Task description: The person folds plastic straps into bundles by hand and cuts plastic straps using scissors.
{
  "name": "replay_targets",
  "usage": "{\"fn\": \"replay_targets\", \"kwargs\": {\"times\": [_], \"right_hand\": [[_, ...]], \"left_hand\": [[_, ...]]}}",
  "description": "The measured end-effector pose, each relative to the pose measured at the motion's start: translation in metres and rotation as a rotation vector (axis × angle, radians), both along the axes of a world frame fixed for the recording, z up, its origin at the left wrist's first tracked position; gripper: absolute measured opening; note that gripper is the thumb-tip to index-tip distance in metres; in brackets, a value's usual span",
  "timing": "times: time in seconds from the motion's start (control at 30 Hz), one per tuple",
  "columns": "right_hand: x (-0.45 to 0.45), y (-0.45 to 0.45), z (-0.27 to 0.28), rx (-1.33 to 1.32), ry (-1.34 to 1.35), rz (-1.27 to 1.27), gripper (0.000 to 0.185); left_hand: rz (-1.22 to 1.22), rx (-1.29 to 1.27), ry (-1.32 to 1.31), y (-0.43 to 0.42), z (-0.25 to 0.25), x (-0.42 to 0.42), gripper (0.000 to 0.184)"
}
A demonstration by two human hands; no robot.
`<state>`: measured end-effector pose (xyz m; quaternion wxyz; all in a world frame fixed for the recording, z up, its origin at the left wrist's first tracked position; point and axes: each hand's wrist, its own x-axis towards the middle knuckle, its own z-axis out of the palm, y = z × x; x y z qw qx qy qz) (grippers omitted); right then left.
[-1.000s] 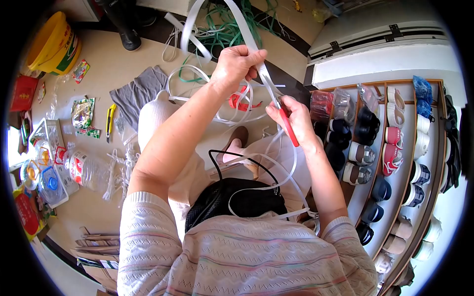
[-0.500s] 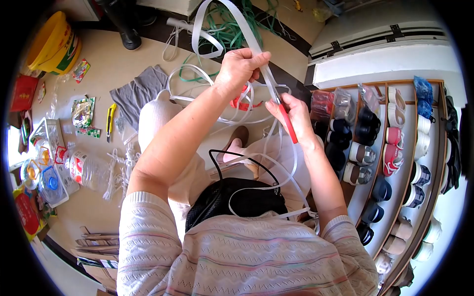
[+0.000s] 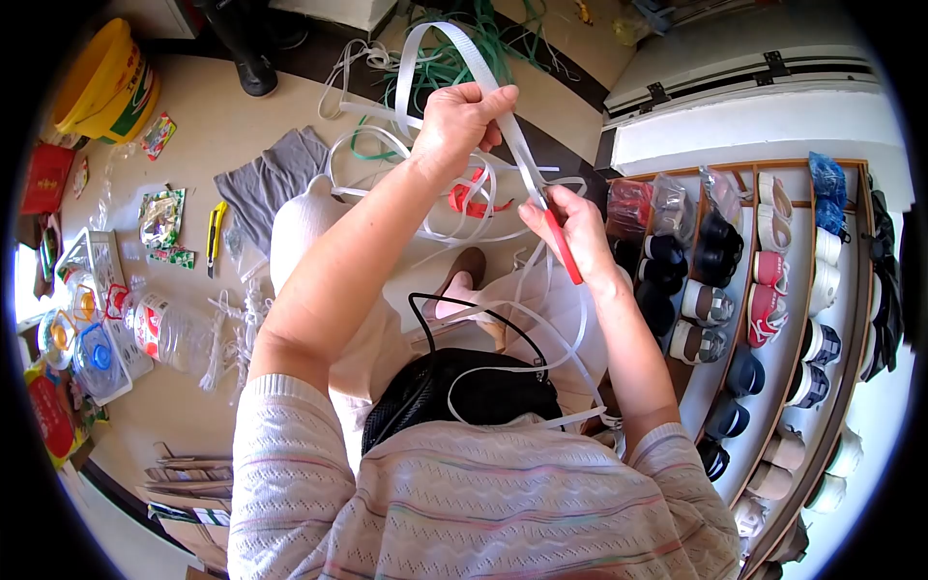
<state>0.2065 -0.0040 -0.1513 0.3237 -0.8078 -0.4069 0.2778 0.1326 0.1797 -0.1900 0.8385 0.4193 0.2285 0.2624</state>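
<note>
My left hand (image 3: 462, 126) is closed on a flat white plastic strap (image 3: 464, 53), which arches above it in a loop. From that hand the strap slants down to my right hand (image 3: 572, 227). My right hand is wrapped around a red-handled knife (image 3: 561, 246); its narrow metal blade lies against the strap, partly hidden by the fingers. Thinner white strips (image 3: 580, 329) hang below my right hand and curl across my lap. Beyond my left forearm, loose white coils and a red strip (image 3: 474, 200) lie on the floor.
Tangled green strapping (image 3: 445, 68) lies ahead. On the left are a yellow utility knife (image 3: 217, 237), a grey cloth (image 3: 275, 184), plastic bottles (image 3: 169, 329) and a yellow bucket (image 3: 121, 82). A shoe rack (image 3: 773, 387) stands close on the right. A black bag (image 3: 464, 387) is at my lap.
My left hand has shifted slightly down and left, and the strap's loop has dropped lower with it. My right hand and the knife have barely moved.
</note>
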Motion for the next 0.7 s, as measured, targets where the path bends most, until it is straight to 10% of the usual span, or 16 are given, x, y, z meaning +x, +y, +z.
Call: {"fn": "replay_targets", "kwargs": {"times": [0.7], "right_hand": [[-0.007,0.004,0.000,0.029,-0.043,-0.037,0.028]], "left_hand": [[-0.060,0.000,0.034,-0.008,-0.003,0.002,0.027]]}}
